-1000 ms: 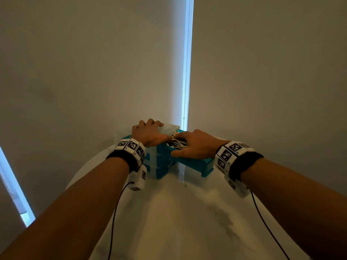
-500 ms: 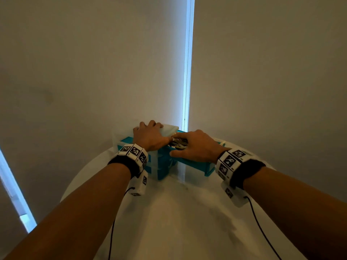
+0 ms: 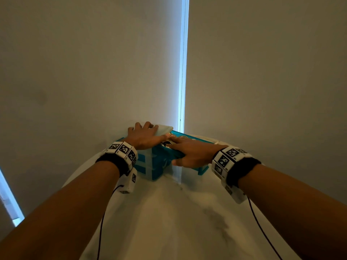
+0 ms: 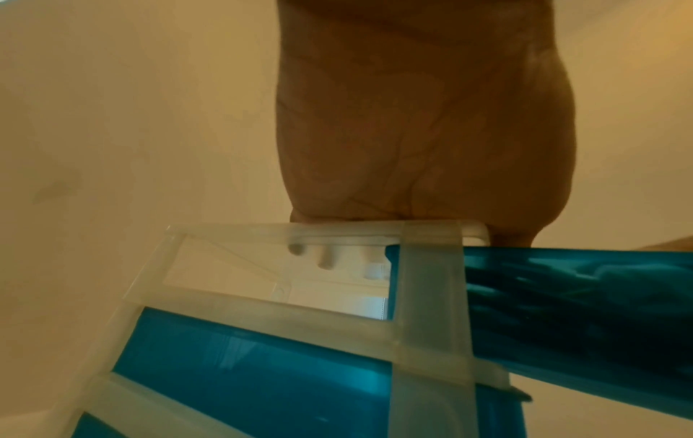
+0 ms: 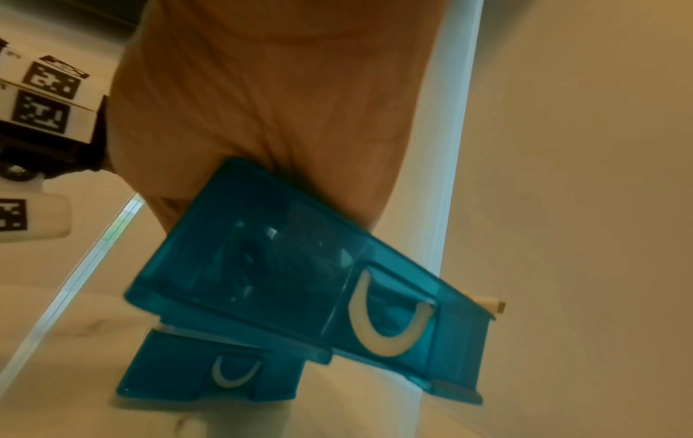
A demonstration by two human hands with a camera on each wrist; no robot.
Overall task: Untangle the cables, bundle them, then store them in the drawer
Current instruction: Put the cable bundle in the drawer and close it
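A small teal drawer unit (image 3: 150,166) in a translucent white frame (image 4: 427,281) stands at the far edge of the table. Its top drawer (image 3: 201,168) is pulled out to the right. My left hand (image 3: 144,136) rests palm-down on the unit's top, its thumb pointing right. Over the drawer lies my right hand (image 3: 189,152), whose straight fingers press on the coiled cables (image 3: 169,142) inside it; its thumb runs along the drawer's near wall. The cables show as dark coils (image 5: 285,260) through the teal wall. A white plug end (image 5: 495,306) sticks out at the drawer's far end.
The unit sits on a white marbled round table (image 3: 178,222), right by the blinds and the bright gap (image 3: 183,72) between them. A lower drawer with a white handle (image 5: 234,376) is closed. Thin black wires hang from both wristbands.
My right fingers have stretched flatter over the cables, so less of the coil shows. Both hands and the drawer stay about where they were.
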